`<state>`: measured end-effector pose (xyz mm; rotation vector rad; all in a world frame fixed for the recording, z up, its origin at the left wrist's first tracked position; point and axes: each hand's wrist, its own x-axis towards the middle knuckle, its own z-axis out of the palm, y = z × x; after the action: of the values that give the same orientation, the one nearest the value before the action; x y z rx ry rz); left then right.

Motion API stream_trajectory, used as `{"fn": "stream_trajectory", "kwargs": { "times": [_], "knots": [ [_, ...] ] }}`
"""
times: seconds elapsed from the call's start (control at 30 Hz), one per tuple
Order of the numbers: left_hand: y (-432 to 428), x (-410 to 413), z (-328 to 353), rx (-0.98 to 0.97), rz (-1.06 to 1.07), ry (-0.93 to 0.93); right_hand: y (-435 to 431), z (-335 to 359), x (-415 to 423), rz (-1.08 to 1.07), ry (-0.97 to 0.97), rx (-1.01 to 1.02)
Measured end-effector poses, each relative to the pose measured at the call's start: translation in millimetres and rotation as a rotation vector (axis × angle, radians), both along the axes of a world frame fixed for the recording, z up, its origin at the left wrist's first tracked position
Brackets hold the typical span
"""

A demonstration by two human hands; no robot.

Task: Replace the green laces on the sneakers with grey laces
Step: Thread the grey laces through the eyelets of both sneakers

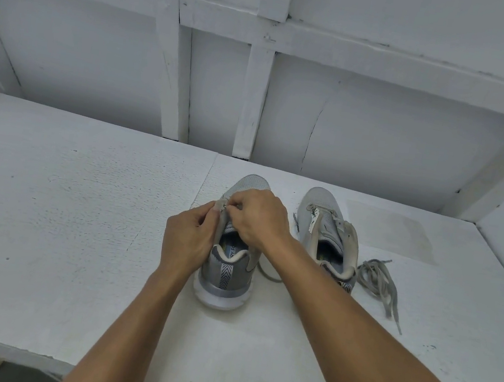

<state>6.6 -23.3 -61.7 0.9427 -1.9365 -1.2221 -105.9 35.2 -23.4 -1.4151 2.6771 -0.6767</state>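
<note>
Slippage is the hazard: the centre sneaker's [227, 272] eyelet flap is pinched by the left hand [186, 240], a lace tip [225, 207], seemingly, by the right hand [259, 218]; the eyelet may be missed. A loose lace [378, 280] lies at three o'clock.

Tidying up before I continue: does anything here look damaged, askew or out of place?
The right sneaker gapes open, its tongue askew. A loose lace lies tangled beside it on the shelf. The back panel has a long crack. The left hand and right hand pinch the left sneaker at its eyelets.
</note>
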Motion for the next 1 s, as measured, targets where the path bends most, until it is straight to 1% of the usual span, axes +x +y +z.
{"fn": "stream_trajectory", "kwargs": {
  "times": [0.13,0.27,0.33,0.43,0.5,0.6,0.63,0.7,0.87,0.93,0.97,1.0],
  "knots": [
    [-3,1,0,-0.053,0.009,-0.051,2,1,2,-0.008,-0.001,-0.027],
    [-7,-1,-4,-0.170,-0.026,-0.088,2,2,4,-0.022,-0.004,-0.037],
    [-9,-1,-4,-0.196,-0.041,-0.099,1,3,6,-0.014,-0.003,-0.030],
    [-9,-2,-1,-0.251,-0.045,-0.160,1,3,9,-0.016,-0.001,-0.028],
    [-9,-1,-1,-0.194,-0.042,-0.129,1,2,10,-0.025,-0.006,-0.032],
    [-19,-1,-5,0.018,-0.109,-0.003,0,4,8,-0.028,0.019,0.002],
    [-24,0,-7,0.057,-0.148,0.017,0,4,8,-0.027,0.035,0.020],
    [-35,-1,-5,0.078,-0.223,0.019,1,7,7,-0.024,0.076,0.048],
    [-52,-10,6,0.041,-0.330,-0.065,5,10,6,0.015,0.212,0.066],
    [-58,-13,2,0.086,-0.320,-0.038,10,7,2,0.028,0.268,0.048],
    [-61,-13,-1,0.118,-0.293,0.002,14,4,0,0.027,0.276,0.023],
    [-65,-12,-4,0.189,-0.254,0.082,20,1,-2,0.013,0.259,-0.015]
  ]
}}
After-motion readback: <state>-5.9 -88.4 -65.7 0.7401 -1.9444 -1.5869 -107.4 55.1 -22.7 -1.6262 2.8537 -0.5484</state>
